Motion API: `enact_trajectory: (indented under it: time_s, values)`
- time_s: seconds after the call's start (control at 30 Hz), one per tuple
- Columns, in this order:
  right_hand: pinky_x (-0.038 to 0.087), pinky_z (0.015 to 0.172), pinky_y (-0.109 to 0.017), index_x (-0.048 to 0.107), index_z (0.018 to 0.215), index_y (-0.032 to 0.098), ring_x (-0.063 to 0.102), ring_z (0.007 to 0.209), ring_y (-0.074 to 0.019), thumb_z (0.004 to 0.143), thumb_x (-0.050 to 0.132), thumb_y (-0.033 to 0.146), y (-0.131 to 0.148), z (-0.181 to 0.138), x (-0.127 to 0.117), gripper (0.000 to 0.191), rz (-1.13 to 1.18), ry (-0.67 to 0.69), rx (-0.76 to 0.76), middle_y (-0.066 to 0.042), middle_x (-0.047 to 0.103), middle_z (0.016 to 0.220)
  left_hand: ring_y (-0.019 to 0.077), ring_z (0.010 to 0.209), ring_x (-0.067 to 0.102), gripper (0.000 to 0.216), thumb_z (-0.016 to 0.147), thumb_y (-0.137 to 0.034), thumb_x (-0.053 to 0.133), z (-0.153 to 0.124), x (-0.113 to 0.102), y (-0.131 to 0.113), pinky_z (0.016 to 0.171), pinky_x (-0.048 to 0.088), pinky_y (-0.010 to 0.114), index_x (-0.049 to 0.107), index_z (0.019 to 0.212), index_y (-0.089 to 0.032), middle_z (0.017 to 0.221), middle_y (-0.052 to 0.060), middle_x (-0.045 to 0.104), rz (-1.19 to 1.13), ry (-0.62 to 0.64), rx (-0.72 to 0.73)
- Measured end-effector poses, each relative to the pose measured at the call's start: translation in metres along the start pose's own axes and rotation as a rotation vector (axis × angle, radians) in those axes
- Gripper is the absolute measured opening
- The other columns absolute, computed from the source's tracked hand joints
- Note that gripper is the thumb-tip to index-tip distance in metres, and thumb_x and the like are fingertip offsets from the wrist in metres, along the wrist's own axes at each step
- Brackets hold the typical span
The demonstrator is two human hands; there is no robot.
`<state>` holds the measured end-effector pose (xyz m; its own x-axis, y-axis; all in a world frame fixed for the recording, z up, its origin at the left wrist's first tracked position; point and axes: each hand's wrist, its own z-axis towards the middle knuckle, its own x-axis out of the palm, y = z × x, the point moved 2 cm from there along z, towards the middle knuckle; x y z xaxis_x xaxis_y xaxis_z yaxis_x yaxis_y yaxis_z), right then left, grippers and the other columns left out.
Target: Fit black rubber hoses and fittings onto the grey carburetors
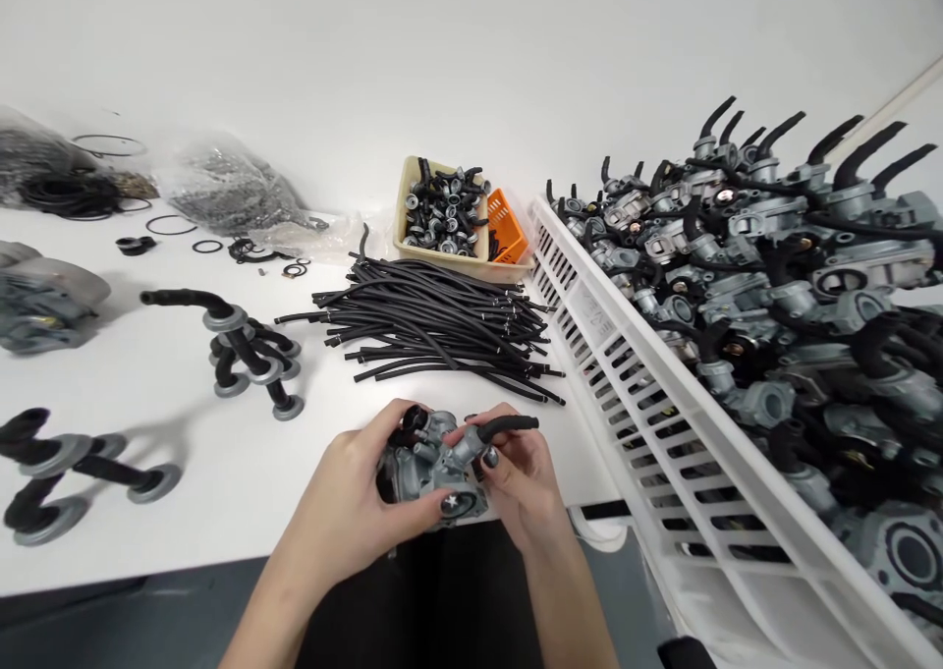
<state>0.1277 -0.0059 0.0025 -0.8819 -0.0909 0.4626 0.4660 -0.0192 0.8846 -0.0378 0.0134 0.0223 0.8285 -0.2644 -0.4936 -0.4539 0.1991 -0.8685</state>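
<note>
A grey metal carburetor (423, 468) is held over the table's front edge. My left hand (360, 487) is closed around its left side, thumb pressed along the near face. At its right, my right hand (520, 473) pinches a grey cap (466, 445) with a short black rubber sleeve (508, 425) pointing right. The cap sits against the carburetor; whether it is fastened I cannot tell. Just beyond both hands lies a pile of black rubber hoses (442, 325).
A white slatted crate (663, 423) heaped with carburetors (781, 286) stands at right. Behind the hoses, a cream bin (404, 202) of capped sleeves adjoins an orange basket (508, 222). More capped sleeves (247, 350) stand at left, near rubber rings (171, 224) and plastic bags (221, 183).
</note>
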Motion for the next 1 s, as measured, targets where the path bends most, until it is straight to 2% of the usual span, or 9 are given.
enact_trajectory:
  time_s: [0.13,0.5,0.67,0.83,1.0]
  values:
    - [0.045,0.066,-0.029,0.075,0.096,0.022,0.060,0.072,-0.0187,0.070,0.081,0.045,-0.0005,-0.0008,0.0032,0.034,-0.063,-0.034,0.005,-0.005,0.072,0.080,0.0145,0.058,0.051,0.037,0.065,-0.029,0.065,-0.0004,0.0009,-0.0018,0.056,0.040,0.025,0.055,0.100,-0.023,0.072,-0.005,0.063,0.006,-0.006,-0.016]
    - [0.048,0.065,-0.027,0.074,0.076,0.022,0.060,0.071,-0.0176,0.064,0.085,0.037,-0.0050,0.0068,0.0046,0.022,-0.105,-0.083,-0.068,-0.002,0.068,0.073,0.0153,0.061,0.055,0.038,0.063,-0.029,0.066,-0.0004,0.0019,-0.0039,0.056,0.042,0.025,0.055,0.099,-0.024,0.076,-0.003,0.065,-0.014,-0.024,0.000]
    - [0.046,0.063,-0.026,0.076,0.082,0.021,0.061,0.069,-0.0171,0.068,0.083,0.038,-0.0026,0.0031,0.0036,0.023,-0.081,-0.050,-0.041,-0.004,0.071,0.075,0.0161,0.061,0.055,0.038,0.063,-0.029,0.065,-0.0005,0.0022,-0.0024,0.058,0.041,0.026,0.054,0.099,-0.023,0.074,-0.003,0.065,0.001,-0.021,-0.024]
    - [0.046,0.067,-0.028,0.076,0.091,0.019,0.064,0.075,-0.0191,0.074,0.077,0.038,0.0033,-0.0011,0.0028,0.025,0.012,0.023,0.018,-0.007,0.073,0.085,0.0149,0.060,0.051,0.039,0.063,-0.027,0.064,-0.0003,0.0012,-0.0030,0.056,0.039,0.025,0.055,0.100,-0.023,0.074,-0.004,0.064,0.006,0.000,-0.029]
    - [0.046,0.068,-0.028,0.074,0.095,0.019,0.063,0.077,-0.0189,0.076,0.076,0.036,0.0019,-0.0020,0.0015,0.026,0.049,0.048,0.046,-0.008,0.073,0.089,0.0164,0.064,0.054,0.033,0.064,-0.028,0.063,-0.0002,0.0007,-0.0037,0.060,0.042,0.026,0.055,0.095,-0.023,0.075,-0.003,0.065,-0.009,-0.011,-0.008]
